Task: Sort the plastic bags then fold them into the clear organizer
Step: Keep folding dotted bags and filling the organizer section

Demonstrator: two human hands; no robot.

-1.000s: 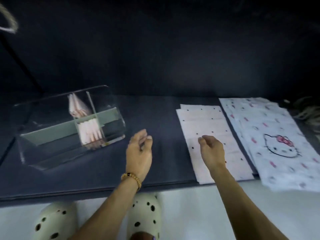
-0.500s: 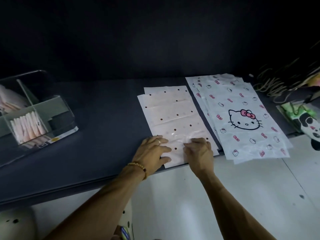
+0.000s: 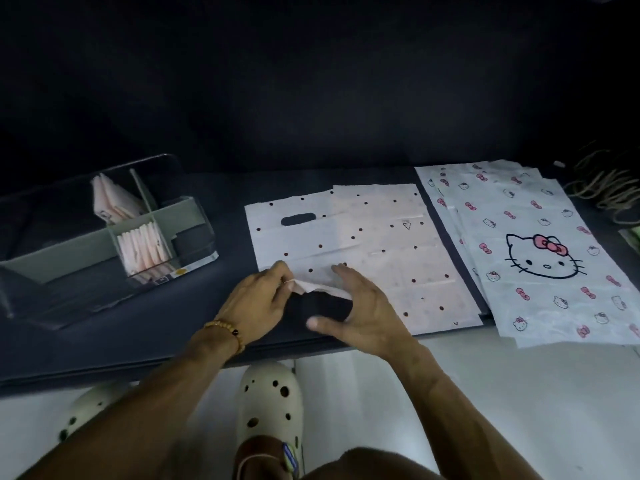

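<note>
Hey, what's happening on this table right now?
A person is working through plastic bags on a dark table. The left hand pinches the near corner of a dotted bag pulled sideways off its stack, lifting it, while the right hand hovers open beside it. A stack of cat-print bags lies to the right. The clear organizer on the left already holds folded bags.

Two hands show: the left hand [image 3: 258, 299] and the right hand [image 3: 360, 306]. One clear organizer [image 3: 104, 237] holds two bunches of folded bags. Two flat piles lie beside it: dotted bags [image 3: 381, 244] and cat-print bags [image 3: 540, 251]; sheets per pile cannot be counted. Two perforated clogs [image 3: 270, 400] show below.
</note>
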